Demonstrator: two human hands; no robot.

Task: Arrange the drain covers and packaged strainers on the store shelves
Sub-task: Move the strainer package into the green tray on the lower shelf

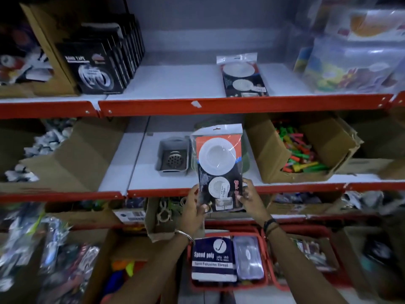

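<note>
Before the red-edged white middle shelf [219, 189], both hands hold one clear-plastic packet with two white round strainers on a red-and-black card [219, 165], upright, its lower end level with the shelf's front lip. Left hand [194, 206] grips the packet's lower left edge, fingers closed on it; right hand [249, 197] clamps the lower right edge likewise. Behind the packet, on that shelf, sits a grey square metal drain cover with a perforated disc [173, 157]. Above that shelf, a second matching strainer packet [243, 76] lies flat on the upper shelf board.
</note>
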